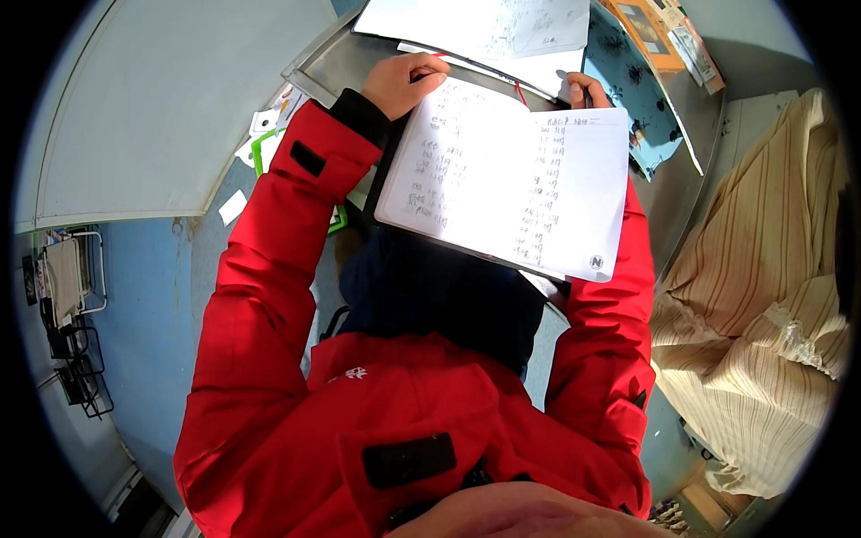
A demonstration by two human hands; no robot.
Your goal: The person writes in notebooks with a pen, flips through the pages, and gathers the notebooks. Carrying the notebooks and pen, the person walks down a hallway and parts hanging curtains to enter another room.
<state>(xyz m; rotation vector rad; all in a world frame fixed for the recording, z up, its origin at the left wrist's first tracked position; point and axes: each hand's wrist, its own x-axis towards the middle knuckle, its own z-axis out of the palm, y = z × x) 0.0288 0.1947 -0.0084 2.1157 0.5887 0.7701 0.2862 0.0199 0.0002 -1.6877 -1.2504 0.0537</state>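
**White-paged, dark-covered paper notebook (pixel 502 193) spread open, handwriting on both pages**

A grey metal tabletop (pixel 345 65) reaches beyond the notebook and round to its right. Farther right of the notebook falls a beige cloth with thin brown stripes (pixel 749 296), loosely folded. The notebook itself sits at the near side of the metal, over navy trousers (pixel 430 287); how much of it rests on anything cannot be told. White sheets with handwriting (pixel 507 31) lie just past its far edge, and a light-blue sheet printed with dark figures (pixel 632 99) lies off its far right corner. Left of the notebook, partly behind a sleeve, shows a flat thing with a bright green rim (pixel 258 154).

The left hand (pixel 408 85) is at the notebook's far left corner, fingers loosely curled inward; whether they pinch the cover is not clear. Of the right hand (pixel 587 90), only a few bent fingers show past the far edge of the right page; the rest is hidden, so its hold cannot be judged. Smallest is a thin red ribbon (pixel 520 92) at the far end of the notebook's spine.

The notebook should be light, with a fairly stiff cover and thin, soft pages that may crease or slide over one another. The outer edges of the cover look the safest hold, with the leaves left unpinched.
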